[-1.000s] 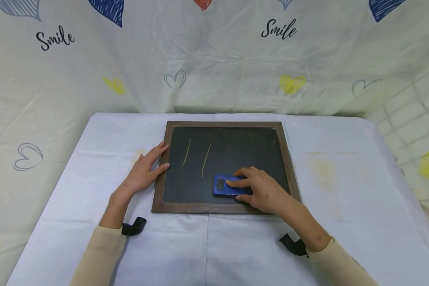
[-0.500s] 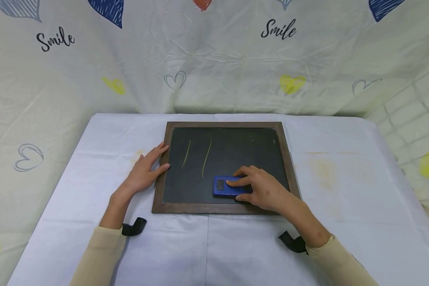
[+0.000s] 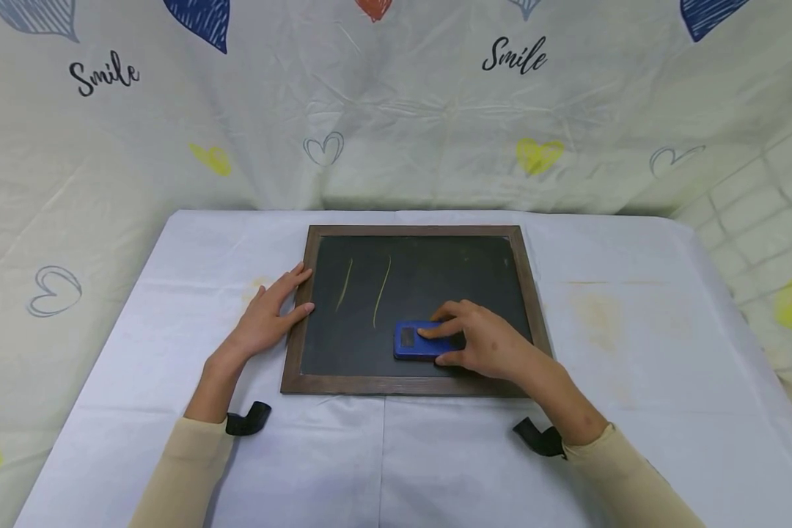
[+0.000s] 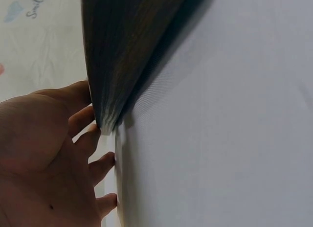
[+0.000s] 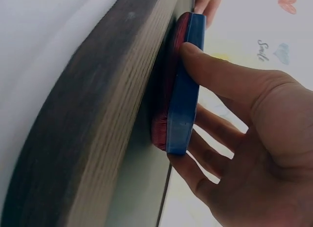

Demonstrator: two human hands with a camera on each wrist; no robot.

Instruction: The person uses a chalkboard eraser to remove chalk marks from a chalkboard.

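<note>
A wood-framed blackboard [image 3: 356,345] lies on the table with two yellow chalk lines [image 3: 381,292] on its left half. My left hand [image 3: 262,320] rests with spread fingers on the left side of the frame; in the left wrist view its fingertips touch the frame's edge [image 4: 122,51]. My right hand [image 3: 485,341] grips a blue chalkboard eraser [image 3: 408,349] over the lower middle of the board. The right wrist view shows the thumb on one side of the eraser [image 5: 183,107] and fingers on the other, its dark red felt face turned to the board.
A white cloth [image 3: 330,455] covers the table, with faint yellow smudges [image 3: 597,319] right of the board. Behind it hangs a pale curtain [image 3: 422,161] printed with hearts and words. Black curved pieces [image 3: 249,419] stick out at both wrists.
The right hand and the eraser have shifted very slightly away from me across the board. My left hand stays in place, and both chalk lines look the same.
</note>
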